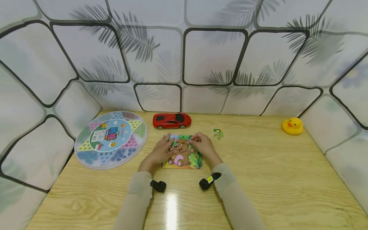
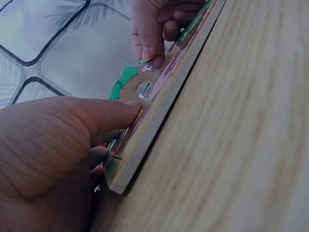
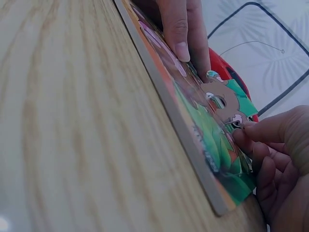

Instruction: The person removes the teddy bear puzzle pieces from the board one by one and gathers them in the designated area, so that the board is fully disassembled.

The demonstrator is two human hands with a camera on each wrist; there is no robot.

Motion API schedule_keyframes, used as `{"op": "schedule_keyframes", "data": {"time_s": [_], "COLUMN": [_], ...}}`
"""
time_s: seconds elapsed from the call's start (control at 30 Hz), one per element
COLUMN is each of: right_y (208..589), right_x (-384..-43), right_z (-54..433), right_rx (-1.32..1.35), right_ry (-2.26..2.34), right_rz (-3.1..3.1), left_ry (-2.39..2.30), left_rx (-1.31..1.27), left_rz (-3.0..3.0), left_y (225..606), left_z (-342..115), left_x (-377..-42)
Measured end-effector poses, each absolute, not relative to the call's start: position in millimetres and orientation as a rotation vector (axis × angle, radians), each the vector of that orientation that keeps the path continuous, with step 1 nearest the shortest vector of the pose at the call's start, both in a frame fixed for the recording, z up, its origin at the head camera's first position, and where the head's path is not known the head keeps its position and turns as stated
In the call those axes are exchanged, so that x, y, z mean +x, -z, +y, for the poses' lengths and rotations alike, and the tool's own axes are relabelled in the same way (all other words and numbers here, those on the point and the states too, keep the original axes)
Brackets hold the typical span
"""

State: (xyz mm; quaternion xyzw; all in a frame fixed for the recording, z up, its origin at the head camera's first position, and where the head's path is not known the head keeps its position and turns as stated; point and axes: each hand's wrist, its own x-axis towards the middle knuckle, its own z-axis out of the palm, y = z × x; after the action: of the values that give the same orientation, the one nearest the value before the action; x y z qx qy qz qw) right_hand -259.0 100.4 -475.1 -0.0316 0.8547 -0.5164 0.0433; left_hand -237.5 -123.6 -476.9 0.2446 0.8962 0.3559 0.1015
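Note:
A bear jigsaw puzzle [image 1: 180, 159] lies flat on the table in front of me. One of its pieces, bearing part of the bear's face [image 3: 226, 99], stands tilted up from the board. My right hand [image 1: 203, 144] pinches the edge of that puzzle piece between thumb and index finger, at the puzzle's upper right. My left hand [image 1: 162, 150] rests on the puzzle's left side with fingers fairly straight, its thumb [image 2: 113, 115] touching the surface beside the raised piece. Another loose puzzle piece [image 1: 218, 133], green and yellow, lies on the table right of my right hand.
A red toy car [image 1: 172, 121] stands just beyond the puzzle. At the left is a round Chinese checkers board [image 1: 111, 140] in clear wrap. A yellow rubber duck [image 1: 292, 126] sits far right. Patterned fabric walls [image 1: 212, 57] border the wooden table [image 1: 276, 172].

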Motion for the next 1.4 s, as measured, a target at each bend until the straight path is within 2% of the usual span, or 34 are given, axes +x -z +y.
{"op": "schedule_keyframes", "data": {"time_s": [0.37,1.1,1.4], "right_y": [477,473,473], "right_x": [-261,-261,-260], "right_z": [97,94,92], "right_rx": [-0.032,0.159,0.146], "right_ry": [1.608,1.567,1.556], "right_rz": [2.627,2.659,2.65], "left_ry": [-0.938,-0.925,-0.922], "left_rx": [0.635,0.626,0.596], "left_rz": [2.667,2.668,2.671], "left_y": [468,464,463], "left_z": [-119,-116,-116], "left_x": [-235,-235,-232]}}
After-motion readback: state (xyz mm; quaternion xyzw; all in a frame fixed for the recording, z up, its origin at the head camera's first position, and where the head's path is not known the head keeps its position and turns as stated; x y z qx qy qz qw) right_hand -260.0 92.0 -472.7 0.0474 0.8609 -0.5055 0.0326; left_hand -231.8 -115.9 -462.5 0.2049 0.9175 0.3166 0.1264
